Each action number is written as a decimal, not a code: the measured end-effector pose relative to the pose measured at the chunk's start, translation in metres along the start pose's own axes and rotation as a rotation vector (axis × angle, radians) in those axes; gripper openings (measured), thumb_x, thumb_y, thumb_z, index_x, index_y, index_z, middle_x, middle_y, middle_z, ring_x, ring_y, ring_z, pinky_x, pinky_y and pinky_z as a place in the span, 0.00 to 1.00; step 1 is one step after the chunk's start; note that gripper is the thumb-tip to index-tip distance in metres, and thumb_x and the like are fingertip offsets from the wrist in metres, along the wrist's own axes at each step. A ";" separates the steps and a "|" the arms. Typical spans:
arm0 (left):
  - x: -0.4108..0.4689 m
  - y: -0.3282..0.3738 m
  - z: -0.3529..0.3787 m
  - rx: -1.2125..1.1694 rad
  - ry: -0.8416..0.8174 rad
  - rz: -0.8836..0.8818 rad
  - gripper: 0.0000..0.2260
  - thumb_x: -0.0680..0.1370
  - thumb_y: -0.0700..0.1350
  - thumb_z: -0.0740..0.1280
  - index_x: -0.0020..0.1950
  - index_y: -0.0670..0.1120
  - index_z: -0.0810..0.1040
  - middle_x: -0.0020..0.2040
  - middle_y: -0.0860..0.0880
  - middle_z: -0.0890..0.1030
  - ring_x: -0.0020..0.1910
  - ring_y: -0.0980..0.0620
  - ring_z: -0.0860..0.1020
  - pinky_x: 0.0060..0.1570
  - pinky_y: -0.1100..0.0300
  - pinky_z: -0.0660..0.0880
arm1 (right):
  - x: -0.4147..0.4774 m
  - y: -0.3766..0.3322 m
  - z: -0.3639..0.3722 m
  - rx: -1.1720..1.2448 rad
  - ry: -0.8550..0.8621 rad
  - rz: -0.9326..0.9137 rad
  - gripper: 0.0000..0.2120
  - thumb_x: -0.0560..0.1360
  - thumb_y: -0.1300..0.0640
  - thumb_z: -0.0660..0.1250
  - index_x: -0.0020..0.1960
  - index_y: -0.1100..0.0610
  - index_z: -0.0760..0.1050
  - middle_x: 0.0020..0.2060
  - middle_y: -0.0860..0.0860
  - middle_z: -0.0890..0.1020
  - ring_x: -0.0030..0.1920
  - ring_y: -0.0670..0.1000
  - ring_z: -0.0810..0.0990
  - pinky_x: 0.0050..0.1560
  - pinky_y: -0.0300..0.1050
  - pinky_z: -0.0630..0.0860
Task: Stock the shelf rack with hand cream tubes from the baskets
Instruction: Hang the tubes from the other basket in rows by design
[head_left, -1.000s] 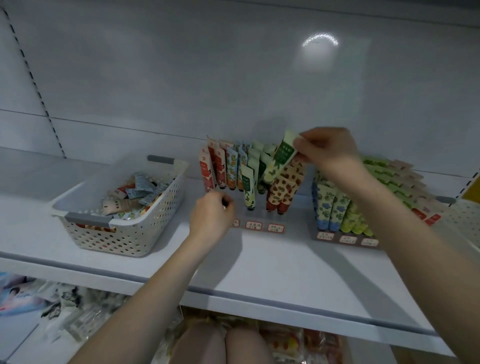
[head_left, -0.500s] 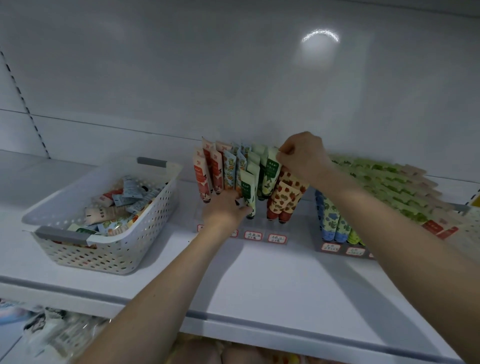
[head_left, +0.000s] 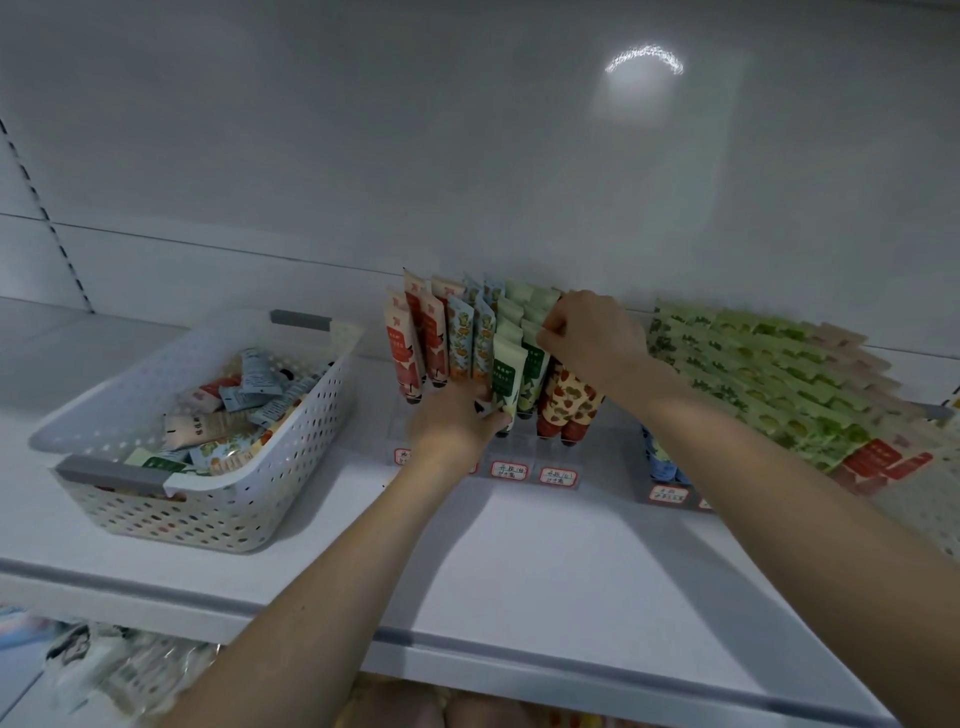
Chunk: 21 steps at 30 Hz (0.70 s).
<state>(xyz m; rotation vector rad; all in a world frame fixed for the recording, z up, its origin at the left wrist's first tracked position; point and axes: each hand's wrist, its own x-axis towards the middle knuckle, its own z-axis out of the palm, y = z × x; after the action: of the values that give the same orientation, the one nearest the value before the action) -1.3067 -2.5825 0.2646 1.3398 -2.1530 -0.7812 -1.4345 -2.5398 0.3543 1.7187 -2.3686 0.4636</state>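
Where blurred packaged goods (head_left: 104, 665) are glimpsed on a lower level, the white shelf (head_left: 545, 571) is seen just above them. On its left part a white perforated basket (head_left: 218, 514) with grey handles is set, and loose hand cream tubes (head_left: 234, 410) are heaped inside it in no order. Further in, handwritten price labels (head_left: 509, 470) are fixed along the front of a clear rack (head_left: 524, 447), which is placed just right of the basket. The left hand (head_left: 452, 421) is held at the rack's front, and its thumb and fingers are closed round the lower end of the front green tube (head_left: 506, 374), which is stood upright, cap down, at the head of the green row. Red tubes (head_left: 400, 353) and blue floral tubes (head_left: 460, 338) are ranged to the left of that row, strawberry-patterned tubes (head_left: 569, 400) to its right. Just behind, the right hand (head_left: 592, 338) is held over the same green row, and its fingers are curled and pinched on the top seam of the second green tube (head_left: 532, 364), directly behind the front one. Off to the right, blue tubes (head_left: 662, 460) are stood upright, and a long fan of pale green tubes (head_left: 769, 374) is leaned aslant. Behind everything, a grey back panel (head_left: 467, 156) is marked by one bright reflection (head_left: 644, 57).
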 end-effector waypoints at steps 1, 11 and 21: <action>0.000 0.000 0.000 -0.009 0.001 0.002 0.16 0.75 0.52 0.67 0.61 0.48 0.76 0.59 0.51 0.79 0.55 0.50 0.77 0.48 0.59 0.70 | 0.000 0.000 0.000 -0.009 -0.006 0.001 0.11 0.78 0.55 0.61 0.50 0.59 0.80 0.47 0.53 0.80 0.48 0.54 0.79 0.39 0.43 0.69; -0.004 -0.004 -0.003 -0.035 -0.011 0.021 0.20 0.76 0.52 0.67 0.65 0.46 0.73 0.64 0.51 0.75 0.58 0.49 0.76 0.51 0.58 0.71 | -0.001 -0.002 -0.006 0.004 -0.076 -0.006 0.11 0.77 0.55 0.62 0.51 0.61 0.79 0.50 0.54 0.80 0.49 0.53 0.78 0.40 0.43 0.69; -0.004 0.004 -0.005 -0.021 0.000 0.058 0.16 0.77 0.50 0.65 0.63 0.48 0.75 0.63 0.51 0.76 0.58 0.48 0.76 0.52 0.57 0.72 | -0.001 0.001 -0.009 0.077 -0.038 -0.011 0.09 0.77 0.57 0.60 0.51 0.58 0.78 0.50 0.55 0.80 0.49 0.55 0.79 0.41 0.44 0.73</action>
<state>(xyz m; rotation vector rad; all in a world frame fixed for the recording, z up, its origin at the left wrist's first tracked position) -1.3045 -2.5788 0.2699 1.2612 -2.1675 -0.7782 -1.4352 -2.5355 0.3620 1.7875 -2.3966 0.5315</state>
